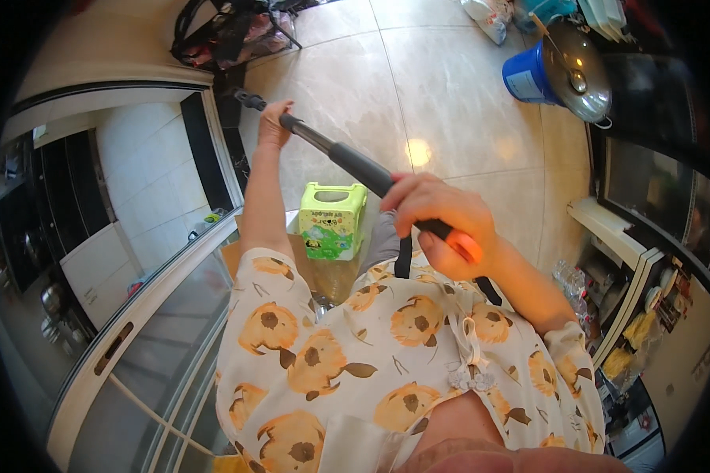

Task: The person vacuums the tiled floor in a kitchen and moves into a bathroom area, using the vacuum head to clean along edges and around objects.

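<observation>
A long grey and black telescopic pole (360,167) slants across the view in front of my chest. It looks like a mop or broom handle, but no working head shows. My right hand (444,222) is wrapped around its dark grip near the orange end loop (465,246). Farther along, my left hand (276,125) grasps the pole with the arm stretched out. The pole's far end, with a black joint (248,99), reaches towards the dark doorway corner, where it is lost against the black trim. Below the pole stands a light green and white plastic box (332,222) with a carry handle.
To the left is a sliding glass door (171,331) in a white frame. A blue bucket (526,75) with a metal lid and ladle (577,80) stands at upper right. A black folding frame (231,35) holds bags. Shelves with bottles (570,284) line the right.
</observation>
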A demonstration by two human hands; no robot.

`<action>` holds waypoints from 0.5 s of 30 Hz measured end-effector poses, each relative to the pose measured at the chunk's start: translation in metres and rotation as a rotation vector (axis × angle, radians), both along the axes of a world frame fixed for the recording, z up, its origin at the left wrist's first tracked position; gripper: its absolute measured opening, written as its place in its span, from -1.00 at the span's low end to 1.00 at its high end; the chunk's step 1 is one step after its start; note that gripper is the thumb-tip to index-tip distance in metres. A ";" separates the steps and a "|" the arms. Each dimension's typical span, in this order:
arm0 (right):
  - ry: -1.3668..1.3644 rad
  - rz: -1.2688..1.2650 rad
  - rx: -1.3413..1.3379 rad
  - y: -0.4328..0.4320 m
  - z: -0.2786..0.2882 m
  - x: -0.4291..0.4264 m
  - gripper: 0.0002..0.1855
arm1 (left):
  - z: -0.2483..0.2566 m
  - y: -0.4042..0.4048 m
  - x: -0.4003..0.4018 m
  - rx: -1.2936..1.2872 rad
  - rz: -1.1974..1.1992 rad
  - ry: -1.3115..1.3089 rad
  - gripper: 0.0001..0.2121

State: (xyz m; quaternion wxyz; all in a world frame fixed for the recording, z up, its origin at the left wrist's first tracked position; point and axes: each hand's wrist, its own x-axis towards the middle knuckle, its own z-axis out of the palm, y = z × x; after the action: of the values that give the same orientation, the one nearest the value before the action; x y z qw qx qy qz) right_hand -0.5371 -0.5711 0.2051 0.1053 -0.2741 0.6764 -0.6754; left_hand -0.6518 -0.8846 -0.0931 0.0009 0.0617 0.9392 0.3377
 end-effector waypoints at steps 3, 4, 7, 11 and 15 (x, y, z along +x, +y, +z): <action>-0.097 -0.149 0.006 0.008 0.000 0.002 -0.79 | -0.002 0.003 -0.010 -0.073 -0.084 -0.016 -0.85; -0.176 -0.231 0.056 0.014 0.003 0.010 -0.83 | -0.007 0.011 -0.009 -0.070 -0.094 -0.024 -0.85; -0.331 -0.339 0.060 0.048 0.022 0.039 -0.83 | -0.010 0.054 -0.003 -0.139 -0.370 -0.053 -0.84; -0.201 -0.530 0.199 0.106 0.068 0.078 -0.88 | 0.014 0.137 0.033 -0.043 -0.512 -0.135 -0.78; -0.080 -0.651 0.210 0.173 0.125 0.135 -0.76 | 0.068 0.240 0.078 0.122 -0.691 -0.198 -0.71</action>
State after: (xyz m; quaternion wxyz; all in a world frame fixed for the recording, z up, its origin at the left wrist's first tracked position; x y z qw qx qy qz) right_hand -0.4021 -0.3985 0.3303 -0.0619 -0.0048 0.7895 -0.6106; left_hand -0.5742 -0.6442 -0.0249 0.2020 0.3424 0.8365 0.3771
